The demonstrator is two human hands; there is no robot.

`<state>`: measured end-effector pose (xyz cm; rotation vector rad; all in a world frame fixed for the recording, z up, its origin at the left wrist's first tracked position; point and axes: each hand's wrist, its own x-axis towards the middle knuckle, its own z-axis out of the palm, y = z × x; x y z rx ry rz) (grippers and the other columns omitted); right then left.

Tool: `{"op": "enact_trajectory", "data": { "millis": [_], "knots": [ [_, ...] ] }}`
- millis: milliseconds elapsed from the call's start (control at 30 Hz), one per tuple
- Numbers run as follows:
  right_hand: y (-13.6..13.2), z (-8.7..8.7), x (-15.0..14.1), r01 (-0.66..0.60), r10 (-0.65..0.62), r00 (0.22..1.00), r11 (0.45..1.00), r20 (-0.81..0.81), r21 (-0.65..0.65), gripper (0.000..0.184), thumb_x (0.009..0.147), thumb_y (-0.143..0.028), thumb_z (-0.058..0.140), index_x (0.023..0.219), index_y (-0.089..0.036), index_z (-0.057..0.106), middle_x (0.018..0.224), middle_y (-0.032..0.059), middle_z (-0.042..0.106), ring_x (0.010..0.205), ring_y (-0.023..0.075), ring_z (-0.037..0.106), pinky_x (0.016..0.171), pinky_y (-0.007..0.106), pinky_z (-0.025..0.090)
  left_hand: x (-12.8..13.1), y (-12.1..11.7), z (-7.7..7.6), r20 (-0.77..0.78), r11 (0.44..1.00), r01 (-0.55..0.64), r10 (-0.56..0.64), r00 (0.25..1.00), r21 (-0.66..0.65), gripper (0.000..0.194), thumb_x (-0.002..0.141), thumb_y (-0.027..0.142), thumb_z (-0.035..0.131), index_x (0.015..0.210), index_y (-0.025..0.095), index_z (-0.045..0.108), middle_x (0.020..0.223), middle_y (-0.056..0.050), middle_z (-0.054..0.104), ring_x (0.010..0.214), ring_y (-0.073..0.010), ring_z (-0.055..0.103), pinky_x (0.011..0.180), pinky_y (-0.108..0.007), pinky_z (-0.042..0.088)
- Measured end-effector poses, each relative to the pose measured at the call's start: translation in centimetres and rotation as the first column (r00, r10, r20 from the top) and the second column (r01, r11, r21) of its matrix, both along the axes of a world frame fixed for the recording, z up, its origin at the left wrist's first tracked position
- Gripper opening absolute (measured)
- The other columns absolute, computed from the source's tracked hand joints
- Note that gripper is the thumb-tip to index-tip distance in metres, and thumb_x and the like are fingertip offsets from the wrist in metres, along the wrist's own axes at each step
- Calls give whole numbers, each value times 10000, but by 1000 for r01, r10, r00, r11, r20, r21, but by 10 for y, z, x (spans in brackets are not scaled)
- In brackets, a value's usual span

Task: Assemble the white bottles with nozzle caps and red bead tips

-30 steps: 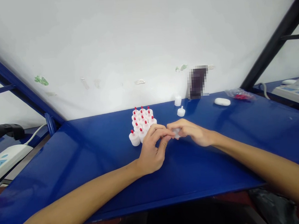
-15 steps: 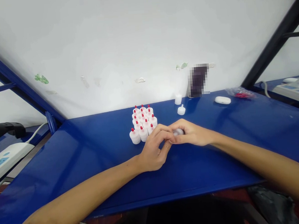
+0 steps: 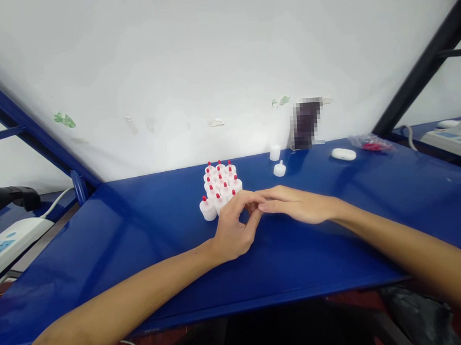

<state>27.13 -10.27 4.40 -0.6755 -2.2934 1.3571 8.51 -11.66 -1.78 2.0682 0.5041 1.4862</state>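
Note:
My left hand (image 3: 238,227) is closed, thumb and fingers pinched together near the front of the bottle group; whatever they pinch is hidden. My right hand (image 3: 299,204) meets it fingertip to fingertip, its back turned up and its fingers closed over a small white bottle that now hardly shows. Just beyond my left hand, several small white bottles (image 3: 207,209) with red tips stand upright in a tight block. Past my right hand, a white spouted cap (image 3: 279,169) rests in front of a plain white bottle body (image 3: 275,152).
The blue table (image 3: 140,223) meets a white wall (image 3: 163,68). Along the back are a dark blurred-out object (image 3: 306,125), a white oval case (image 3: 343,154) and a clear bag with red pieces (image 3: 374,143). A white power strip (image 3: 10,240) lies at the left.
My right hand has rolled over, so its back faces up and the small bottle seen between its fingers is covered. My left hand has shifted only slightly.

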Motion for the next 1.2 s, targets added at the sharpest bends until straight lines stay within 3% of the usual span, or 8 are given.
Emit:
{"op": "enact_trajectory", "data": {
  "millis": [133,300,400,533,667,867,1067,1200],
  "knots": [
    [0,-4,-1,0,1,1000,999,-21,41,371,1014,-395,410,1238,-181,614,1103,68,666,993,197,605,913,351,454,1,0,0,18,999,13,-13,1000,-33,213,930,105,577,1111,217,573,954,-31,633,759,-106,572,724,-254,504],
    [5,-15,3,176,-177,984,984,-35,-25,268,1012,-426,403,990,-192,532,798,-5,594,632,127,594,629,276,472,0,-3,5,5,999,-39,39,999,19,202,922,126,566,1108,203,565,1054,-62,595,794,-110,574,719,-256,498],
    [8,-18,5,272,-274,956,962,-105,-33,221,1009,-434,412,946,-222,423,730,-39,538,614,126,580,600,264,452,-4,-8,8,-92,997,53,-47,995,62,141,900,131,546,1031,181,569,754,10,562,626,-89,512,622,-229,455],
    [12,-17,7,360,-345,927,928,-149,96,225,999,-432,430,934,-217,438,717,-46,464,592,105,463,583,257,401,-7,-11,10,-248,957,231,-184,951,177,78,844,201,537,769,181,543,514,58,399,469,-92,382,487,-243,341],
    [17,-18,10,430,-397,898,886,-191,177,229,991,-414,425,909,-205,470,724,-35,427,609,108,374,567,258,344,-5,-9,9,-355,905,280,-160,921,319,324,894,210,455,577,203,387,477,36,401,451,-105,345,473,-274,304],
    [22,-20,13,495,-451,847,863,-282,106,131,948,-320,451,879,-210,464,733,-29,429,612,110,345,559,262,298,-1,-9,4,-442,858,228,-2,897,460,429,925,200,487,523,195,338,444,50,365,429,-88,344,475,-264,289],
    [27,-25,9,504,-474,796,864,-376,-22,138,941,-313,436,861,-203,456,711,-37,413,579,100,334,538,263,266,-1,-7,3,-452,860,252,-28,892,443,452,910,174,544,506,183,341,443,52,390,436,-79,350,474,-259,288],
    [27,-26,8,531,-495,795,848,-349,7,139,921,-341,524,956,-231,446,723,-51,431,572,106,364,556,271,305,0,-8,4,-444,873,279,-82,892,399,438,882,164,554,496,187,350,435,53,380,430,-83,344,467,-254,305]
  ]
}}
